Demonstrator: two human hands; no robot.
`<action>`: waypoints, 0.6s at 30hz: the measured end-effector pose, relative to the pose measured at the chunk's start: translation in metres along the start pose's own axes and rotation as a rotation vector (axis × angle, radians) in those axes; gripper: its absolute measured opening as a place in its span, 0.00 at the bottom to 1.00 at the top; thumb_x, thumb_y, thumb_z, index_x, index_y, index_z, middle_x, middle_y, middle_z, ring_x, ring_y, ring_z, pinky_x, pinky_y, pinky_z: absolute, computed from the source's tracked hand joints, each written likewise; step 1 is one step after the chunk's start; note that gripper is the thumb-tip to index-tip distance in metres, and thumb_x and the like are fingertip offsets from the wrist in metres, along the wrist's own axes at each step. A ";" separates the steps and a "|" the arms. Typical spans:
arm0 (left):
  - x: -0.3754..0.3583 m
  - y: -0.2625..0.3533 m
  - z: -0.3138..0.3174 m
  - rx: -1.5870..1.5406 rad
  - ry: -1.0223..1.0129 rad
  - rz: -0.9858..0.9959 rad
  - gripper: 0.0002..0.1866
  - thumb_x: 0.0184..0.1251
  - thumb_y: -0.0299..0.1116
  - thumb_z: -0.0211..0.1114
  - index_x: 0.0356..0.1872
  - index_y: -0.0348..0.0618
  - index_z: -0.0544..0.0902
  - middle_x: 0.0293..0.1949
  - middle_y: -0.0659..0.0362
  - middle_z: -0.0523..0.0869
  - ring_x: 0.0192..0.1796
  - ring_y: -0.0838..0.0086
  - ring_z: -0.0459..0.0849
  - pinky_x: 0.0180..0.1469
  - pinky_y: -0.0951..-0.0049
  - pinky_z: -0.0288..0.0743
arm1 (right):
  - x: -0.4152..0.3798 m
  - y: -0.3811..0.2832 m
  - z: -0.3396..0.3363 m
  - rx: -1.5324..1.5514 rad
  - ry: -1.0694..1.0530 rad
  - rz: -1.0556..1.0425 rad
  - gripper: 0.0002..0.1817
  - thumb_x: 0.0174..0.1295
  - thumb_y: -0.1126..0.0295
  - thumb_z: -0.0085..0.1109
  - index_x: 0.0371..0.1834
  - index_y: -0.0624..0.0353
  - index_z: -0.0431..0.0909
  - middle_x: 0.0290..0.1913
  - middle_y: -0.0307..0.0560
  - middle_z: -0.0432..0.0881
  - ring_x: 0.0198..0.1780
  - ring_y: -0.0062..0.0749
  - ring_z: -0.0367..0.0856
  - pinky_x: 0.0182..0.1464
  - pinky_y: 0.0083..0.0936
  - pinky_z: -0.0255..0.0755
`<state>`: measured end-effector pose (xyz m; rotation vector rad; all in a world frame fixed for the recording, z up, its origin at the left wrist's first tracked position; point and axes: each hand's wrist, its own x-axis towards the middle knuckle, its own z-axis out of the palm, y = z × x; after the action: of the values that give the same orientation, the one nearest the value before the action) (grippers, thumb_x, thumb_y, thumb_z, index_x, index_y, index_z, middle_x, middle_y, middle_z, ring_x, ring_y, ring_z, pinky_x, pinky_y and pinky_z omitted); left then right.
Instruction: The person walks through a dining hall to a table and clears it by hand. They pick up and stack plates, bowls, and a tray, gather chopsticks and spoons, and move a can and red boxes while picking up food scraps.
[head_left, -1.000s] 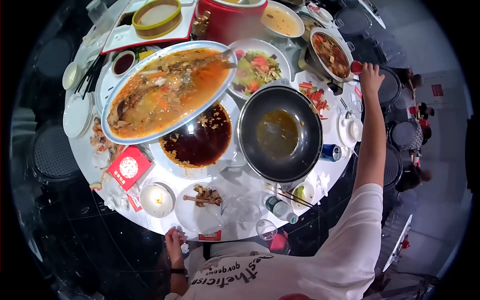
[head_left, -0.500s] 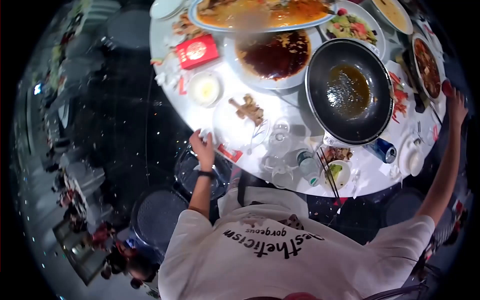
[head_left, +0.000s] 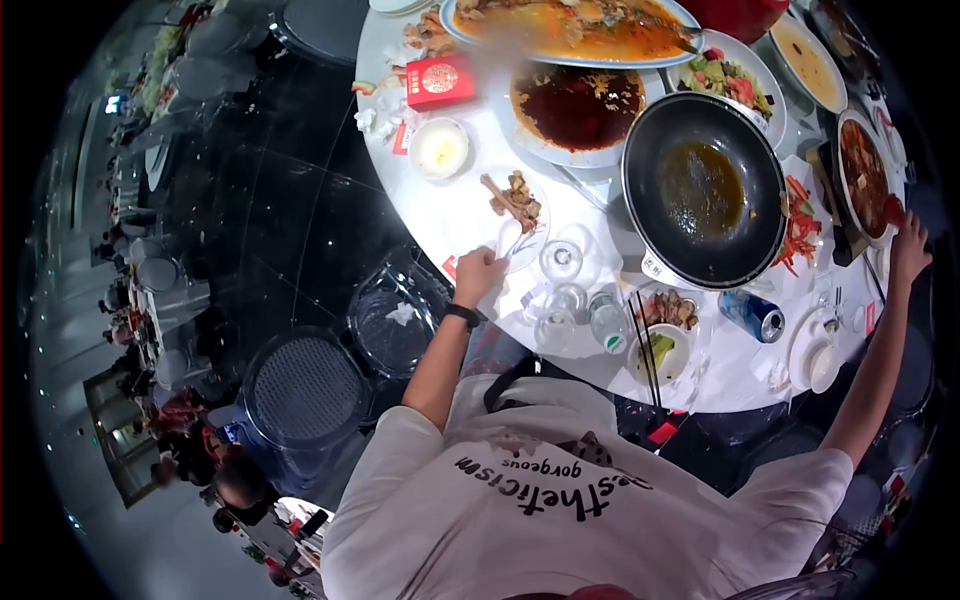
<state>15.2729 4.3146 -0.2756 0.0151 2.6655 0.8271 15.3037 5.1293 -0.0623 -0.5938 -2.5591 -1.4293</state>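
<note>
My left hand (head_left: 480, 276), a black band on its wrist, is closed at the near edge of a white plate (head_left: 463, 222). Its fingertips meet the lower end of what looks like a white spoon (head_left: 509, 237). Chewed bones (head_left: 512, 202) lie on that plate. At the table's far right my right hand (head_left: 909, 250) reaches out, fingers curled round a small red thing (head_left: 892, 209) whose kind I cannot make out. That red thing is at the rim of an oval dish of red stew (head_left: 862, 165).
A black pan (head_left: 705, 190) with oily liquid stands mid-table, near a fish platter (head_left: 570, 30) and a red box (head_left: 440, 82). Glasses (head_left: 561, 260), a bottle (head_left: 608, 322) and a blue can (head_left: 752, 316) stand near the edge. A clear chair (head_left: 385, 345) holds crumpled tissue (head_left: 402, 313).
My left hand has moved from beside the table onto the plate's edge. The tissue that was at its fingers now lies on the clear chair. My right hand stays by the stew dish.
</note>
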 end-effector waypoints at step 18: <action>0.179 0.079 -0.268 -0.879 0.166 0.082 0.09 0.68 0.30 0.52 0.42 0.38 0.77 0.27 0.65 0.78 0.23 0.87 0.68 0.25 0.86 0.62 | -0.004 -0.028 -0.026 -0.124 -0.022 0.090 0.16 0.61 0.67 0.46 0.53 0.49 0.70 0.47 0.33 0.74 0.55 0.28 0.71 0.36 0.37 0.71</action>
<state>15.0089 4.2537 -0.0838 -0.1663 2.2142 2.0133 15.2945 5.0933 -0.0714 -0.7368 -2.4387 -1.5678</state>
